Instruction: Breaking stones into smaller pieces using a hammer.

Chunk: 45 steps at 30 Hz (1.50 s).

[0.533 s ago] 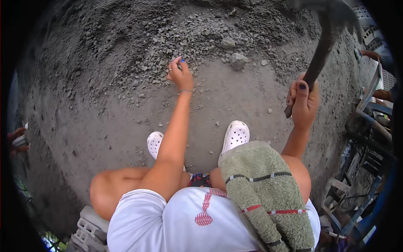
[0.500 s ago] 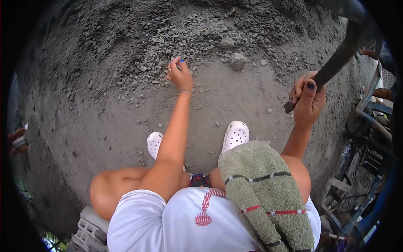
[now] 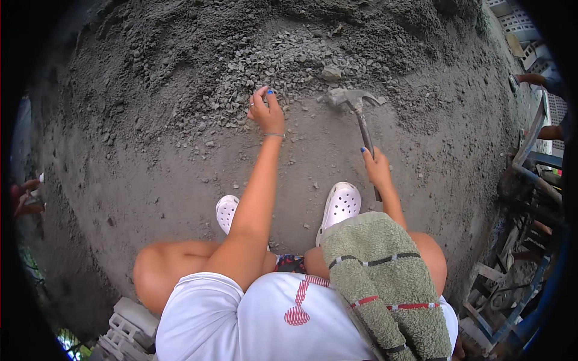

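I squat on grey gritty ground before a heap of crushed gravel (image 3: 265, 60). My right hand (image 3: 377, 167) grips the dark handle of a claw hammer (image 3: 355, 108). The hammer's metal head rests down on a stone at the gravel's edge. A grey stone (image 3: 330, 73) lies just beyond the hammer head. My left hand (image 3: 265, 111) reaches forward, fingers curled on the small stones at the heap's near edge; I cannot tell whether it holds one. A bracelet circles that wrist.
My white perforated clogs (image 3: 342, 203) stand on the packed dirt near my knees. A green towel (image 3: 385, 277) drapes over my right shoulder. A concrete block (image 3: 123, 328) lies at lower left. Metal frames (image 3: 530, 180) and another person's arm (image 3: 533, 79) are at right.
My right hand swung the hammer from raised at the upper right down onto the stone. My left hand stayed at the gravel edge.
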Motion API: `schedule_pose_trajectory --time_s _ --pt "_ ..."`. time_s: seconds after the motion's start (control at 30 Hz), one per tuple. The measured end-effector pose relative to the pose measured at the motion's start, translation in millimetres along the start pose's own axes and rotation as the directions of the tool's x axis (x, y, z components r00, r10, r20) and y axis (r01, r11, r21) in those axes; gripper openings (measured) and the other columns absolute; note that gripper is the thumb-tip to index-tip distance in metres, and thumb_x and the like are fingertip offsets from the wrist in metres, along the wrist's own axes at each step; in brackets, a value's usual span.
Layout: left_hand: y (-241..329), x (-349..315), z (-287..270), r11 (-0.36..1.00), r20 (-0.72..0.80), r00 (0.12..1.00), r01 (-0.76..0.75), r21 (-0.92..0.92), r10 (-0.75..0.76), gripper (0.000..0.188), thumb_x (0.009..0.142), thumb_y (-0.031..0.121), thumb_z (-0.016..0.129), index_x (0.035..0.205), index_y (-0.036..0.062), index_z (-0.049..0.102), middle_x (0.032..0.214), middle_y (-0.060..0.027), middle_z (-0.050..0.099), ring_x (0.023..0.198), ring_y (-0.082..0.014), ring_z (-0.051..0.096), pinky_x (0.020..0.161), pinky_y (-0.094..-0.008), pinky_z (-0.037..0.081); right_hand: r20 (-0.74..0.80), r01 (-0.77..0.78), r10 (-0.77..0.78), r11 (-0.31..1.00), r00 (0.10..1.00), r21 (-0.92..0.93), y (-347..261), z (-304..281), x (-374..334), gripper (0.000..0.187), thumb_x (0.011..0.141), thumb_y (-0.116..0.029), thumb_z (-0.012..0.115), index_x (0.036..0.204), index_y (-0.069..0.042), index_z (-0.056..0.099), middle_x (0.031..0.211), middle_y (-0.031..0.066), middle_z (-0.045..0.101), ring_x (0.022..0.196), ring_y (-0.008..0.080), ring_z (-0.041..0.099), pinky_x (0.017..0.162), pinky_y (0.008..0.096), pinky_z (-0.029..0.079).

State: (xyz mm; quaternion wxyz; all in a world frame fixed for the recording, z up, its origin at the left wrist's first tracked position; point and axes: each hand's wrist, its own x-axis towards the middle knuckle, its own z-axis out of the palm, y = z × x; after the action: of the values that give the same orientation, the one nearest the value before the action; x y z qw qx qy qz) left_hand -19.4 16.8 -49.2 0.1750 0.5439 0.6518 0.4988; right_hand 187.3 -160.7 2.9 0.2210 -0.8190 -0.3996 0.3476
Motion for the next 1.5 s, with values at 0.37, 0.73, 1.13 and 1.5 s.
schedule_pose_trajectory --time_s 0.37,0.73,1.13,1.5 --pt "-4.2 -0.1 -10.2 0.998 0.046 0.997 0.058 -0.022 -0.057 0.02 0.079 0.02 0.047 0.092 0.007 0.055 0.089 -0.0043 0.054 0.082 -0.0164 0.05 0.079 -0.0337 0.03 -0.634 0.815 -0.513 0.349 0.579 0.462 -138.6 -64.4 -14.4 0.021 0.087 -0.025 0.036 0.081 -0.005 0.037 0.055 -0.001 0.037 0.041 0.0047 0.032 0.037 0.0189 0.03" --pt "5.7 1.3 -10.4 0.997 0.023 0.998 0.063 -0.042 -0.062 0.019 0.077 0.022 0.047 0.091 0.0096 0.054 0.088 -0.0037 0.055 0.084 -0.0187 0.05 0.081 -0.0365 0.024 -0.012 0.114 -0.114 0.993 0.993 -0.034 -29.8 13.8 5.2 0.031 0.08 -0.029 0.049 0.079 0.002 0.049 0.061 0.0215 0.052 0.056 0.0319 0.053 0.05 0.0372 0.038" --pt "-4.3 7.6 -10.5 0.998 -0.015 0.998 0.055 -0.021 -0.055 0.018 0.078 0.017 0.047 0.09 0.005 0.055 0.087 -0.0058 0.055 0.077 -0.0177 0.052 0.074 -0.0325 0.035 -0.544 0.783 -0.563 0.437 0.622 0.443 -119.4 -41.9 -12.5 0.026 0.084 -0.029 0.044 0.08 -0.004 0.038 0.051 0.0037 0.04 0.04 0.0102 0.037 0.037 0.0225 0.034" --pt "-8.4 8.9 -12.9 0.994 -0.031 0.996 0.086 -0.061 -0.088 0.021 0.078 0.022 0.046 0.091 0.0083 0.054 0.087 -0.0043 0.055 0.081 -0.0188 0.05 0.079 -0.0355 0.025 0.07 0.191 -0.184 0.975 0.981 -0.115 -42.1 12.7 3.1 0.027 0.08 -0.027 0.049 0.078 0.0 0.048 0.058 0.019 0.052 0.054 0.0312 0.052 0.05 0.0392 0.038"
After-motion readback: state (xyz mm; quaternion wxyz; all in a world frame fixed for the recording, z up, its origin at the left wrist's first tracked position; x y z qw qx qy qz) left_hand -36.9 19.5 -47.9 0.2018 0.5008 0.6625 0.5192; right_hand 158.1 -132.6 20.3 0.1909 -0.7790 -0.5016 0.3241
